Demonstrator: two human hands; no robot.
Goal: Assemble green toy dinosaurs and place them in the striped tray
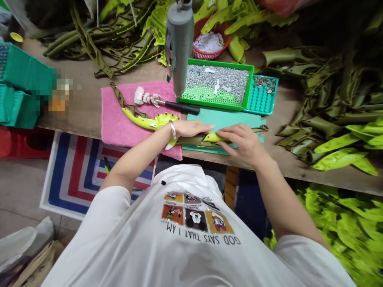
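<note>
A long, curved olive-and-lime plastic piece (190,140) lies across a pink towel (116,129) and a teal mat (236,118). My left hand (190,128), with a silver bangle at the wrist, rests flat along its middle, fingers stretched out to the right. The fingers of my right hand (243,141) are bent around a small lime-green plastic cover (212,137) on the piece's right part. Behind my left hand lies a hammer with a black handle (182,107) and a white-wrapped head (145,97).
A grey power screwdriver (180,44) hangs over the bench. Behind the mat stand a green tray (220,105) of screws and a teal tray (260,103) of small metal discs. Olive parts (323,127) are heaped at right. A red basket (211,55) holds white pieces.
</note>
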